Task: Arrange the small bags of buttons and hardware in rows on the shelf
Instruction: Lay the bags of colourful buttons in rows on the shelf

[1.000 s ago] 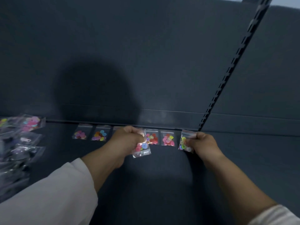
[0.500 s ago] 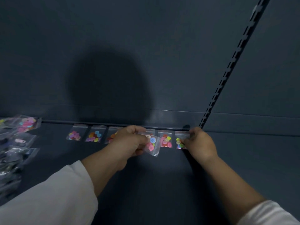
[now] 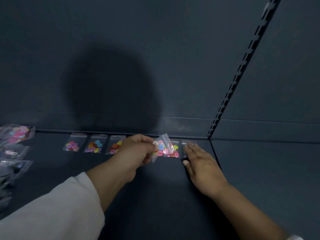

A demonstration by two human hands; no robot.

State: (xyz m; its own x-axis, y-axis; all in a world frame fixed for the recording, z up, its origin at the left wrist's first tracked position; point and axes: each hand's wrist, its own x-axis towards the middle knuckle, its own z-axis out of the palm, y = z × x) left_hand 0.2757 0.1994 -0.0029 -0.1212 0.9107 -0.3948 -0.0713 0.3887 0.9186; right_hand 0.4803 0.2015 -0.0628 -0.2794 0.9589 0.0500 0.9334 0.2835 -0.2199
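A row of small clear bags of coloured buttons lies along the back of the dark shelf (image 3: 173, 196): one bag (image 3: 73, 144), a second (image 3: 95, 146), a third (image 3: 115, 146), then another (image 3: 174, 150) partly hidden. My left hand (image 3: 136, 151) pinches a bag of pink and blue buttons (image 3: 161, 147), tilted above the row. My right hand (image 3: 200, 163) lies flat with straight fingers on the rightmost bag (image 3: 187, 143), which is mostly covered.
A loose pile of bags of buttons and hardware (image 3: 13, 149) sits at the shelf's left end. A slotted upright (image 3: 237, 78) runs up the back panel at the right, and a seam splits the shelf below it.
My right hand set its bag down at the row's right end and flattened onto it. My left hand raised its bag a little and tilted it.
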